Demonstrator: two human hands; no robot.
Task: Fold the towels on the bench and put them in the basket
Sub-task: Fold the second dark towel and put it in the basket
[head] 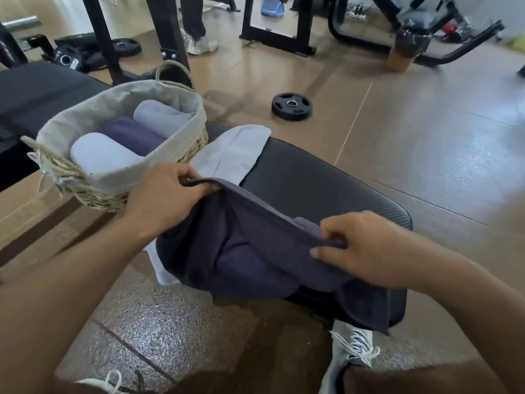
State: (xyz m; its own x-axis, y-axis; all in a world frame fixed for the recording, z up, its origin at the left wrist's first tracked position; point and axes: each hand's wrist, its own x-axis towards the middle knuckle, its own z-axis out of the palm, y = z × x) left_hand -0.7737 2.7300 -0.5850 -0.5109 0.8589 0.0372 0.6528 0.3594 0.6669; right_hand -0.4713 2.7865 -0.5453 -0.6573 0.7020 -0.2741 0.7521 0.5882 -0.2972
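Black padded bench [326,180], woven basket [181,143], pale towel [233,152], dark towel [255,251] on it

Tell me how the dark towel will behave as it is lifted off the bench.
Probably floppy: the dark towel sags in folds between the left hand and right hand, which pinch its top edge. Likely light, since fingertip grips hold it. Its hanging corner may drag over the bench edge, and could tug the light towel beneath.

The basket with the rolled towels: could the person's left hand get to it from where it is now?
Probably yes: the left hand is right beside the basket, nothing between, though it grips the dark towel.
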